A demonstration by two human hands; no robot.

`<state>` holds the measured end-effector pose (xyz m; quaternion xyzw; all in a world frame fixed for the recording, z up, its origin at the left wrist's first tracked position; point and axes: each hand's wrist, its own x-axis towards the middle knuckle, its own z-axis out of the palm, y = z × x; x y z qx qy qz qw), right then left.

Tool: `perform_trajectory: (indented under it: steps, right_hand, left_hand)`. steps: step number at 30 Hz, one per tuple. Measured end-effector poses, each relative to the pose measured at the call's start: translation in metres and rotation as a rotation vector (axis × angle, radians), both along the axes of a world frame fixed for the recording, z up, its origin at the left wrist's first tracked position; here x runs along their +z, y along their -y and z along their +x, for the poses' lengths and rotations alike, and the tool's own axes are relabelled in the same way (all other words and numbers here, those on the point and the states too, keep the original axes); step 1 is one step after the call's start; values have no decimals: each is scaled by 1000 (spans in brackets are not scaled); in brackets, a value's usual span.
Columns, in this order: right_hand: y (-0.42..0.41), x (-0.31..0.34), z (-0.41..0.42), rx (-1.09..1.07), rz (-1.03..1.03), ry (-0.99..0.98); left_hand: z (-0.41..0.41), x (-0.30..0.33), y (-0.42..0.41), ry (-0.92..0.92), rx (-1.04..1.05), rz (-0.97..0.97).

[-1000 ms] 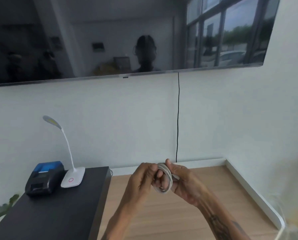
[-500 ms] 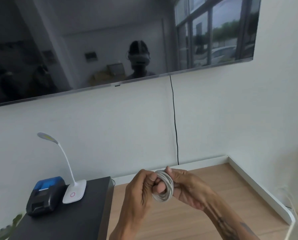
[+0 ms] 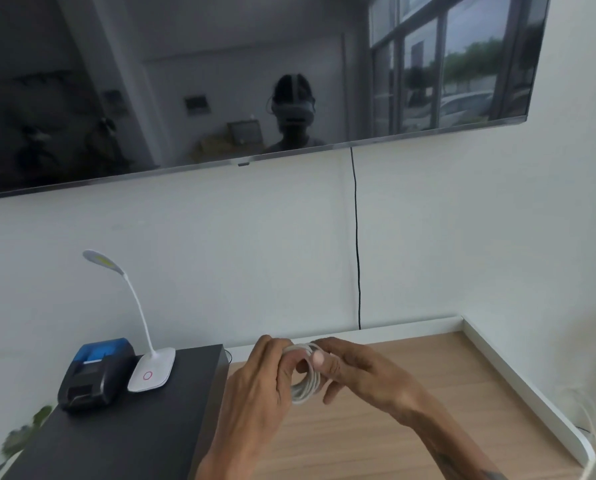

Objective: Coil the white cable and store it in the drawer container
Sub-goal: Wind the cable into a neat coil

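The white cable [image 3: 305, 386] is wound into a small round coil of several loops, held upright in the air between both hands above the wooden floor. My left hand [image 3: 255, 382] grips the coil's left side, fingers curled over its top. My right hand [image 3: 359, 372] pinches the right side, thumb pressed on the loops. No drawer container is in view.
A black cabinet [image 3: 123, 427] stands at the lower left, carrying a white desk lamp [image 3: 151, 368] and a blue-and-black printer [image 3: 94, 375]. A wall-mounted TV [image 3: 241, 81] hangs above, its black cord [image 3: 357, 254] running down. White baseboard [image 3: 518, 386] borders the wooden floor [image 3: 376, 438].
The view has tilted upward and shifted, so the TV fills more of the frame. Both hands keep hold of the coil, and my right thumb has moved onto its loops.
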<state>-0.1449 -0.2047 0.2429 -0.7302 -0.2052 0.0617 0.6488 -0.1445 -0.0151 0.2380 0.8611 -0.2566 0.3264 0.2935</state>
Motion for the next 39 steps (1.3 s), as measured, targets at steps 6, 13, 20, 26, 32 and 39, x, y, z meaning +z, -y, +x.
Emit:
perform_trajectory:
  steps: [6,13,20,26,32,39]
  right_hand:
    - [-9,-7,-4,-225,-63,185]
    - [0,2,-9,-267,-118,311]
    - [-2,8,-14,-276,-169,421]
    - [-7,11,-17,-189,-182,411]
    - [-3,14,-15,-289,-154,443]
    - [-12,9,-11,-273,-186,503]
  left_hand:
    - [5,-5,5,-125,-3,-98]
    - [5,7,-9,-459,-329,-384]
    - [8,9,-28,-432,-365,-306]
    - [19,18,-39,-381,-289,-397]
    - [28,7,-32,-317,-140,-340]
    - [25,2,-9,-341,-100,-457]
